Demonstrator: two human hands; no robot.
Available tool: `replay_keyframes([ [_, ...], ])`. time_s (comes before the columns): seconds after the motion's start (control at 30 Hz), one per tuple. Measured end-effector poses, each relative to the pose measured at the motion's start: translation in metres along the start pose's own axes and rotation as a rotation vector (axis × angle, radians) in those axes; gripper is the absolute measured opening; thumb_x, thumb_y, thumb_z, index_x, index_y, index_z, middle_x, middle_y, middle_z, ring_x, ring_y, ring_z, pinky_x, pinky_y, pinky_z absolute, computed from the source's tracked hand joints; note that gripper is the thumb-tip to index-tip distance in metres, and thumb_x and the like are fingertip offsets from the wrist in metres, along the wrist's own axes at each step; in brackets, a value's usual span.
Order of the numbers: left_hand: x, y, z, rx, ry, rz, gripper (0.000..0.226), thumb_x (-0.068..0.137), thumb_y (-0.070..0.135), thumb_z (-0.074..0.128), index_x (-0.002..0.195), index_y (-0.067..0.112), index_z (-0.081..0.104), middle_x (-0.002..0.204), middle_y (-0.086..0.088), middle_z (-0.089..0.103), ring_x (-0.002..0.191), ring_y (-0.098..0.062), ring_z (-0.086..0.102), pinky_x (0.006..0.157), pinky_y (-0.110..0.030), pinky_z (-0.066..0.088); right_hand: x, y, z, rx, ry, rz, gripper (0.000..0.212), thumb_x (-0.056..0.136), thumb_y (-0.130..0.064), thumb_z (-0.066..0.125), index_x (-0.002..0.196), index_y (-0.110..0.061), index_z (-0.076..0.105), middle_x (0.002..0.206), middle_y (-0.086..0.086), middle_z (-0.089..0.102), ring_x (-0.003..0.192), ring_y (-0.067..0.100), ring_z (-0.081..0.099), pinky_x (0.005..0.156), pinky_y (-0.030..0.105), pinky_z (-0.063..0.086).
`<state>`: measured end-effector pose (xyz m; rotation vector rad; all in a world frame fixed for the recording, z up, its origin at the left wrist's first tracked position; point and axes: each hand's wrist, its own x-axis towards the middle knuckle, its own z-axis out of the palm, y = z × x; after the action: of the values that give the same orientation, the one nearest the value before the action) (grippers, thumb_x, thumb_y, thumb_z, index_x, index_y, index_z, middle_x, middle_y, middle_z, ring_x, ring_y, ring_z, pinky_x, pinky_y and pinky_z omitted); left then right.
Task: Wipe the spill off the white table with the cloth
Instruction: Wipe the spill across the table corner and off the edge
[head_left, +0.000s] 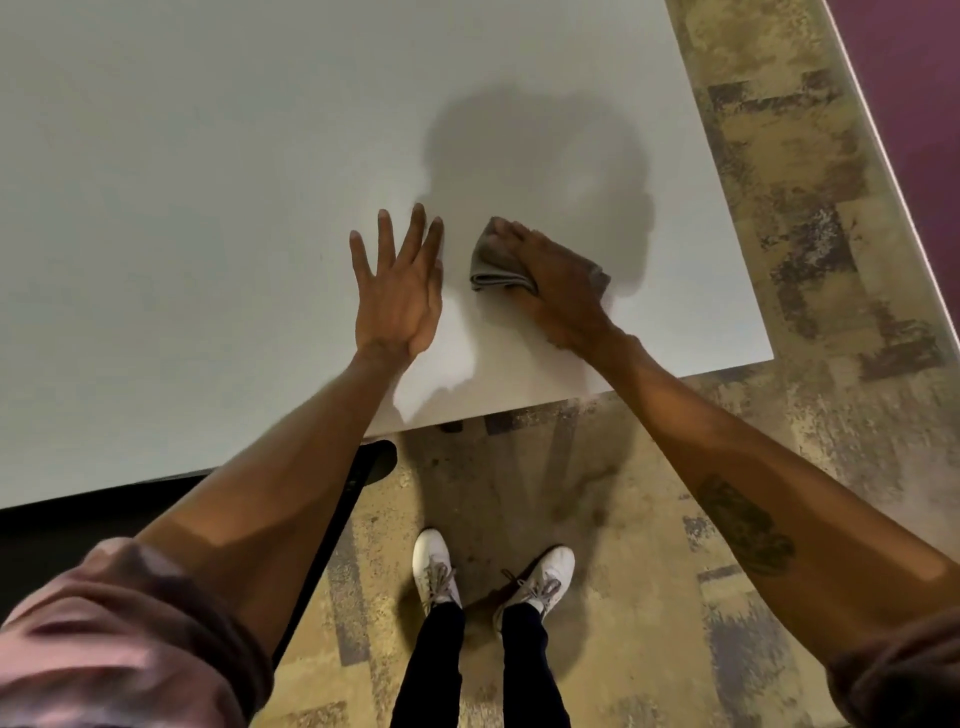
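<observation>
A folded grey cloth (492, 262) lies on the white table (208, 182) near its front right corner. My right hand (556, 283) lies on top of the cloth and presses it flat against the tabletop, covering its right half. My left hand (400, 291) rests flat on the table just left of the cloth, fingers spread, holding nothing. A small gap separates the two hands. I cannot make out any spill on the table surface; my shadow darkens the area beyond the hands.
The table's front edge (519, 410) runs close below my hands, its right edge (727, 182) slanting away. Mottled tan and grey carpet (831, 260) surrounds it. My white shoes (493, 571) stand before the table. A black chair part (371, 462) sits under the edge at left.
</observation>
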<state>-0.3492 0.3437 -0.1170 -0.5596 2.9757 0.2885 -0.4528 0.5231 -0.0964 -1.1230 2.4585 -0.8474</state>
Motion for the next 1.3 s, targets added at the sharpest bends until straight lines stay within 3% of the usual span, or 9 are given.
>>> replay_keyframes([
  [0.27,-0.001,-0.004,0.003,-0.012,0.014,0.028,0.055,0.111,0.031,0.015,0.165,0.022,0.014,0.174,0.0,0.008,0.16,-0.036,0.002,0.126,-0.065,0.002,-0.052,-0.019,0.017,0.043,-0.113,-0.118,0.055,0.098,-0.012,0.054,0.15,-0.009,0.034,0.158,0.012,0.033,0.148,0.024,0.028,0.122,0.026,0.011],
  [0.43,-0.003,-0.003,0.007,-0.07,0.028,0.044,0.055,0.111,0.032,0.015,0.165,0.023,0.015,0.173,0.001,0.009,0.16,-0.034,0.001,0.126,-0.065,0.0,-0.089,-0.035,0.018,0.059,-0.209,-0.123,0.067,0.09,-0.002,0.054,0.152,-0.007,0.029,0.16,0.011,0.03,0.149,0.022,0.024,0.123,0.028,0.011],
  [0.57,-0.005,-0.001,0.009,-0.089,0.038,0.01,0.054,0.112,0.032,0.015,0.165,0.025,0.013,0.174,0.003,0.006,0.161,-0.032,-0.001,0.126,-0.063,-0.001,-0.117,-0.045,0.02,0.051,-0.255,-0.197,0.063,0.087,0.002,0.056,0.148,-0.004,0.038,0.158,0.014,0.034,0.149,0.016,0.016,0.121,0.018,0.0],
  [0.73,-0.008,0.004,0.01,-0.108,0.044,-0.014,0.053,0.112,0.033,0.013,0.165,0.026,0.013,0.174,0.003,0.006,0.161,-0.032,-0.001,0.126,-0.064,-0.001,-0.122,-0.039,0.026,-0.125,-0.26,-0.411,0.052,0.095,-0.009,0.056,0.146,-0.01,0.044,0.155,0.007,0.04,0.149,0.024,0.025,0.126,0.037,0.012],
  [0.93,-0.007,0.005,0.01,-0.078,0.063,-0.027,0.053,0.112,0.032,0.014,0.165,0.024,0.016,0.174,0.0,0.009,0.161,-0.033,0.002,0.126,-0.063,0.001,-0.123,-0.02,0.049,-0.38,-0.098,-0.64,0.04,0.104,-0.015,0.035,0.135,-0.024,0.058,0.15,0.0,0.049,0.143,0.042,0.034,0.118,0.054,0.026],
  [1.07,-0.005,0.004,0.012,-0.071,0.068,-0.039,0.053,0.112,0.032,0.015,0.165,0.024,0.016,0.173,0.001,0.01,0.161,-0.033,0.003,0.127,-0.062,0.001,-0.124,-0.014,0.06,-0.426,0.063,-0.675,0.025,0.103,-0.03,0.049,0.121,-0.028,0.067,0.143,-0.002,0.057,0.134,0.038,0.049,0.109,0.054,0.039],
  [1.17,-0.004,0.005,0.014,-0.098,0.064,-0.048,0.053,0.112,0.032,0.018,0.165,0.026,0.017,0.173,0.003,0.01,0.161,-0.031,0.001,0.126,-0.063,-0.002,-0.128,-0.009,0.061,-0.501,0.109,-0.694,0.027,0.103,-0.023,0.05,0.127,-0.03,0.059,0.148,-0.003,0.052,0.136,0.033,0.047,0.111,0.052,0.037],
  [1.3,0.002,0.02,0.018,-0.173,0.087,-0.127,0.052,0.112,0.037,0.016,0.163,0.028,0.022,0.173,0.008,0.013,0.161,-0.03,-0.005,0.119,-0.067,-0.013,-0.135,0.005,0.046,-0.51,0.181,-0.626,0.032,0.104,-0.029,0.048,0.135,-0.027,0.057,0.141,-0.004,0.059,0.131,0.025,0.055,0.106,0.047,0.045],
])
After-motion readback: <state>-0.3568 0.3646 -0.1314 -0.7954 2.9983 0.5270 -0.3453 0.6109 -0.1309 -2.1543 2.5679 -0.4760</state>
